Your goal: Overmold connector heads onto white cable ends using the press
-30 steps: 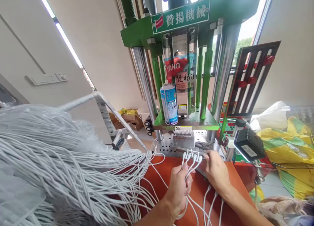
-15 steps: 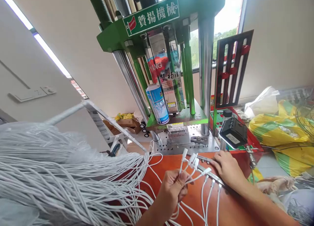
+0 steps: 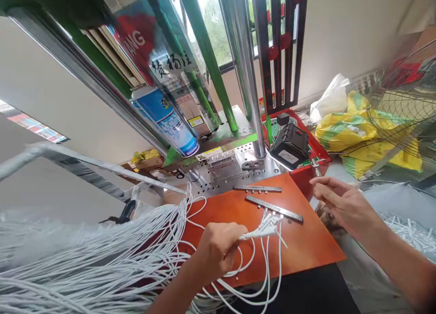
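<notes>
My left hand (image 3: pixel 221 246) is closed around a bunch of white cables (image 3: pixel 257 233), their moulded plug ends fanned out to the right. Those ends overlap the nearer metal mould bar (image 3: pixel 286 212) in the view, and several cables trail from there over the orange bench top (image 3: pixel 306 241). A second metal bar (image 3: pixel 269 189) with small blocks along its edge lies behind it. Off the bench's right edge, my right hand (image 3: pixel 340 202) is raised with thumb and forefinger pinched together. What it holds, if anything, is too small to make out.
A green press (image 3: pixel 218 84) with a blue spray can (image 3: pixel 166 123) stands at the back. A black control box (image 3: pixel 289 146) sits right of it. A thick bundle of white cables (image 3: pixel 102 259) fills the left. White scraps (image 3: pixel 412 232) lie in a bag at the right.
My right hand has left the metal bars and moved right, past the bench edge. My left hand, still gripping the cables, has turned so their ends point right. The camera view has shifted.
</notes>
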### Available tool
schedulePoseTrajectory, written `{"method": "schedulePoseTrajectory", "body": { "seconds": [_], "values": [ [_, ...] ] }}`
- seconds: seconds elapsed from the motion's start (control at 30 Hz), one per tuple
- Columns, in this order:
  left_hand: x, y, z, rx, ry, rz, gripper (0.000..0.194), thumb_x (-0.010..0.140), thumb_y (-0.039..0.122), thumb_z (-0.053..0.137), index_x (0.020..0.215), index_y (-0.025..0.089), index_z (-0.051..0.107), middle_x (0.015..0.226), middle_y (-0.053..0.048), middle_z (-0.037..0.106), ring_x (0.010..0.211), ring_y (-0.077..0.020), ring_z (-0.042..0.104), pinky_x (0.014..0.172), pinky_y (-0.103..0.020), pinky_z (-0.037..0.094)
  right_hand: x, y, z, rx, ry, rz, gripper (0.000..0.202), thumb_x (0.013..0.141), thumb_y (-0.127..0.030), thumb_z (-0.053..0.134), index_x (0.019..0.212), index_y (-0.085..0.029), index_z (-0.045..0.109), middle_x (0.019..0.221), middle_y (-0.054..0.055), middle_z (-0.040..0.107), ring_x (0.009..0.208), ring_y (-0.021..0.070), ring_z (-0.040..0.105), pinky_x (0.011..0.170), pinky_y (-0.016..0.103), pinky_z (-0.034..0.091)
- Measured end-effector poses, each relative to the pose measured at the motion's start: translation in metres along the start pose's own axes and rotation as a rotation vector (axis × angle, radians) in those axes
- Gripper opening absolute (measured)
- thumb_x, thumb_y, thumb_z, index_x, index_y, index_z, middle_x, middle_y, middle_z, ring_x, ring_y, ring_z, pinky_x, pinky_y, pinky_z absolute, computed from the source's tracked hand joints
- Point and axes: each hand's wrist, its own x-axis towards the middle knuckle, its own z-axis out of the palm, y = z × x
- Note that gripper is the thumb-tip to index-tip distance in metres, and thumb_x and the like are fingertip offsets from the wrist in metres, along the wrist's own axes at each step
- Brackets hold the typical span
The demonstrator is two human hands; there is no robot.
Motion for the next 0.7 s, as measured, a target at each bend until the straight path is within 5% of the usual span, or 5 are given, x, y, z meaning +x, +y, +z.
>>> {"method": "schedulePoseTrajectory", "body": {
  "seconds": [0.1,0.23,0.47,0.6,0.7],
  "values": [
    [-0.001,-0.007,0.009,0.172,-0.013,0.175,0.021,0.097,0.013,0.039,0.096,0.018,0.060,0.069,-0.001,0.056,0.059,-0.0161,0.050,0.057,-0.030,0.032,-0.032,0.005,-0.029,-0.337,-0.096,-0.105,0.044,0.088,-0.056,0.073,0.122,-0.028,0.070,0.099,0.007,0.071,0.086,0.0222,0.069,0.071,0.031,0.061],
    [0.013,-0.001,0.017,0.282,-0.027,0.282,0.022,0.096,0.009,0.036,0.093,0.018,0.056,0.065,0.001,0.050,0.056,-0.0163,0.042,0.054,-0.033,0.026,-0.075,0.002,0.013,-0.712,-0.518,-0.513,0.100,0.078,-0.051,0.085,0.162,-0.034,0.034,0.156,0.012,0.050,0.140,0.0363,0.052,0.114,0.051,0.050],
    [0.021,0.005,0.015,0.409,-0.056,0.363,0.026,0.096,0.009,0.036,0.106,0.012,0.059,0.066,0.000,0.049,0.057,-0.0174,0.039,0.054,-0.036,0.021,-0.090,0.023,0.072,-0.704,-0.303,-0.727,0.093,0.091,-0.040,0.071,0.167,-0.025,0.017,0.162,0.017,0.039,0.148,0.0392,0.040,0.113,0.060,0.048],
    [0.017,0.003,0.011,0.526,-0.007,0.429,0.029,0.092,0.006,0.043,0.117,0.007,0.058,0.066,-0.001,0.051,0.057,-0.0169,0.042,0.054,-0.036,0.023,-0.090,0.027,0.048,-0.676,-0.269,-0.667,0.067,0.099,-0.016,0.044,0.163,-0.032,0.030,0.159,0.009,0.047,0.145,0.0312,0.046,0.114,0.053,0.049],
    [0.013,0.000,0.007,0.600,0.034,0.438,0.028,0.091,0.007,0.047,0.117,0.007,0.060,0.064,0.000,0.051,0.055,-0.0157,0.043,0.052,-0.035,0.024,-0.088,0.027,-0.006,-0.690,-0.104,-0.449,0.055,0.104,-0.027,0.036,0.158,-0.038,0.039,0.148,0.007,0.059,0.135,0.0306,0.058,0.107,0.053,0.054]
  ]
}}
